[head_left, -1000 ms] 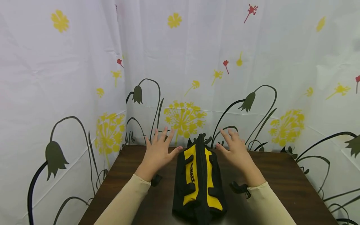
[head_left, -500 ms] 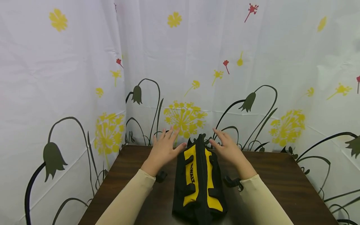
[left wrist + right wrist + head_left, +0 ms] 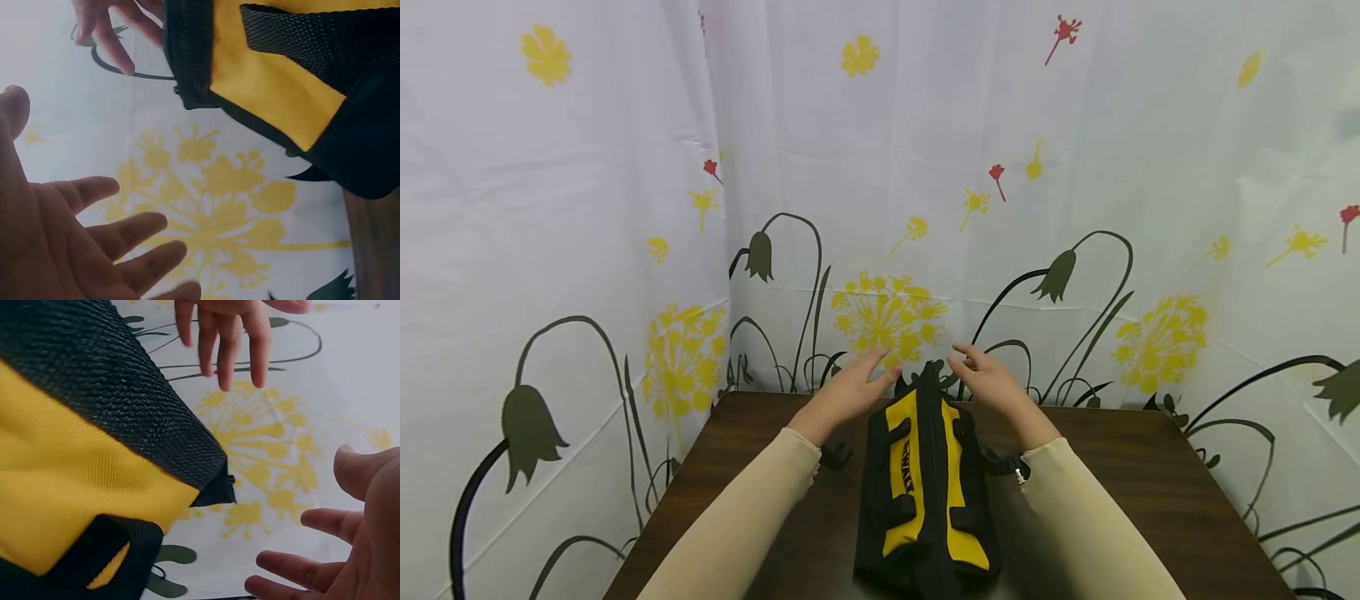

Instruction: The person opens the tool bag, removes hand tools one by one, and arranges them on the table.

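Observation:
A black and yellow tool bag (image 3: 964, 533) stands lengthwise on the table, with a dark zip strip along its top and black webbing loops on its sides. My left hand (image 3: 848, 393) hovers by the bag's far left end, its fingers extended and holding nothing. Across from it, my right hand (image 3: 994, 388) is at the far right end, also with nothing in it. In the left wrist view, the left fingers (image 3: 134, 234) are spread and apart from the bag (image 3: 269, 94). The right wrist view has the right fingers (image 3: 306, 570) relaxed, a gap away from the bag (image 3: 94, 469).
The dark brown wooden table (image 3: 1120, 483) extends to both sides of the bag. A white curtain (image 3: 880, 150) printed with yellow, red and dark green flowers hangs behind the table and along its sides. Black straps (image 3: 1000, 462) are at the wrists.
Both hands have moved inward toward each other at the bag's far end, and their fingers have turned from spread to closer together. The bag has stayed in place on the table.

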Demonstrator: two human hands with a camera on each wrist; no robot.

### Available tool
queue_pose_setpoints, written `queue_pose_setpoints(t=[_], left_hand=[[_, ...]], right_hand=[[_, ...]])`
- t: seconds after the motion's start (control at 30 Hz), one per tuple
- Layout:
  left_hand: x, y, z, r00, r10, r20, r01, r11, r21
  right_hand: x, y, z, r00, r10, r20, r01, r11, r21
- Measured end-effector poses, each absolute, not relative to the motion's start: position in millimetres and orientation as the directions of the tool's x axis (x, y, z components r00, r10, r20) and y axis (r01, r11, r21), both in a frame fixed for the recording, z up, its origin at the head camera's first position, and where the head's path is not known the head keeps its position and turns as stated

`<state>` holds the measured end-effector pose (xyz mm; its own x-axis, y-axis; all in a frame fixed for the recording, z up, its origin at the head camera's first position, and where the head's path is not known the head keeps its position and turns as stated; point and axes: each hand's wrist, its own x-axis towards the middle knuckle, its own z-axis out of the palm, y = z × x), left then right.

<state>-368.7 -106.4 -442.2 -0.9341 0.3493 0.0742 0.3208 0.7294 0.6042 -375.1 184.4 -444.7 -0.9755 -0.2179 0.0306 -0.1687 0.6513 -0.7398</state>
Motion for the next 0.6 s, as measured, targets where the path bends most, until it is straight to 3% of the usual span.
queue_pose_setpoints(t=[0.27,0.43,0.6], left_hand=[[-395,-104,-457,-0.91,0.414,-0.032,0.255,0.618,0.744],[-415,-100,-462,-0.841,0.532,-0.096,0.231,0.514,0.826],[-429,-89,-472,-0.811,0.557,-0.179,0.097,0.429,0.898]], right_hand=[[-397,171,-449,-0.978,-0.2,-0.064,-0.072,0.607,-0.792],[-405,161,-447,-0.98,-0.157,-0.121,0.015,0.55,-0.835],[-412,153,-447,-0.984,-0.109,-0.139,0.057,0.551,-0.832]])
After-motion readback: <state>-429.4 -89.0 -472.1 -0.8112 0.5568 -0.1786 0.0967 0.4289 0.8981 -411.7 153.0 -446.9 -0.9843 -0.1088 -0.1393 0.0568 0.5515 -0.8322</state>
